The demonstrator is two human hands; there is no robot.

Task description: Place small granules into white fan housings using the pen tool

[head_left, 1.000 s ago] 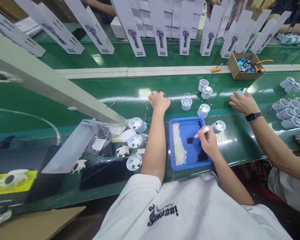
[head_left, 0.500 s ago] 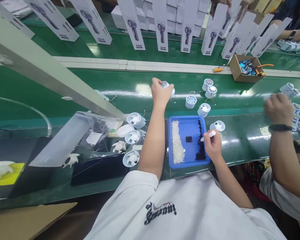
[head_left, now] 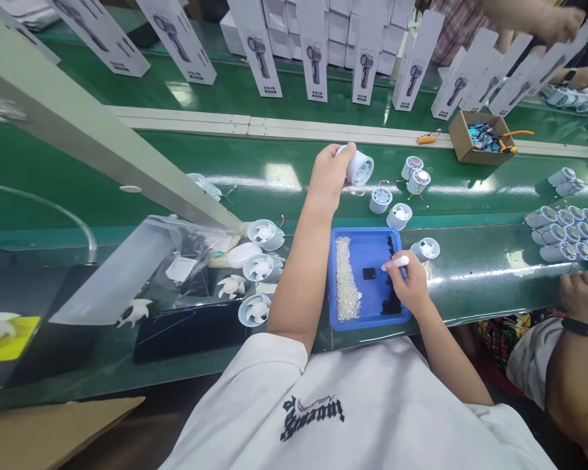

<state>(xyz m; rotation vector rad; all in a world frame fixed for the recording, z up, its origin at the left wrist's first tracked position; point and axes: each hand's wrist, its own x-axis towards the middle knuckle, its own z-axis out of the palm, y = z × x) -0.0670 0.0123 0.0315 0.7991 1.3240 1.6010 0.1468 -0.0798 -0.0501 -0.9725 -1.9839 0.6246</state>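
Note:
My left hand (head_left: pixel 329 171) grips a pale blue cylindrical fan housing (head_left: pixel 361 170), tilted on its side above the green bench. My right hand (head_left: pixel 409 281) pinches a white pen-like tool (head_left: pixel 396 263), its tip over a blue tray (head_left: pixel 372 312). Inside the tray lie a strip of small whitish pieces (head_left: pixel 347 287), a strip of black bits (head_left: pixel 391 301) and a small black square (head_left: pixel 369 273). Just beyond the tray stand a housing with wires (head_left: pixel 381 200) and another with white blades (head_left: pixel 400 216). One more bladed housing (head_left: pixel 425 249) sits right of my right hand.
Several bladed housings (head_left: pixel 257 310) stand left of my left forearm, beside a clear plastic bag (head_left: pixel 186 261). A slanted post (head_left: pixel 102 137) crosses the left side. White boxes (head_left: pixel 315 59) line the back, near a carton (head_left: pixel 475 147). A co-worker's arm (head_left: pixel 575 372) is at right, by rows of housings (head_left: pixel 563 234).
My left hand has moved slightly right and turned the housing so its end shows. The pen-like tool has shifted left toward the black square. The co-worker's hand has drawn back.

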